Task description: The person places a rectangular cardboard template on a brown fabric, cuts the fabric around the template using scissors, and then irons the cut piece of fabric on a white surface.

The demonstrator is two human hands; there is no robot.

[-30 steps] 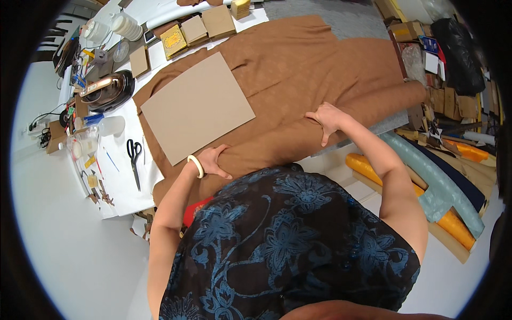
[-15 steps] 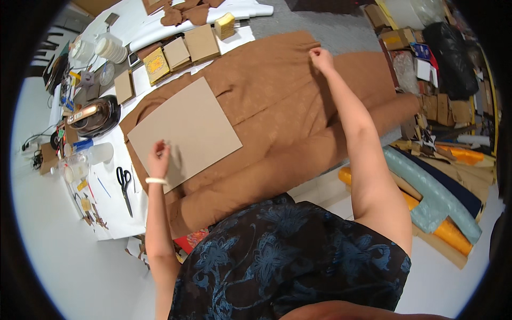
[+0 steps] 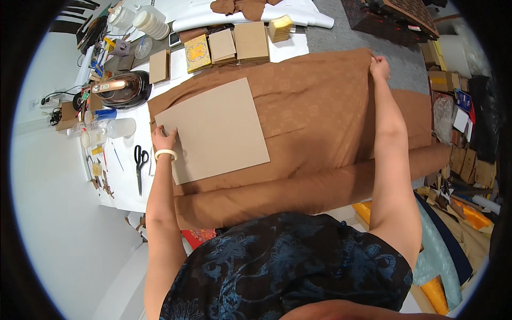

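Brown patterned fabric lies across the table, with its rolled part along the near side. On its left half rests a flat grey-beige board. My left hand is at the board's left edge, thumb and fingers spread apart; whether it presses on the board or the fabric I cannot tell. A pale bangle circles that wrist. At the fabric's far right corner my right hand pinches the cloth, pulling folds along that side.
Left of the fabric lie black scissors and a clothes iron. Behind it stand several small boards, a yellow patterned box and a yellow sponge-like block. A dark case sits at the far right, above stacked cartons.
My right hand has drawn the fabric's corner to the right, smoothing the cloth. My left hand has moved from above the board to its left edge. The view has shifted.
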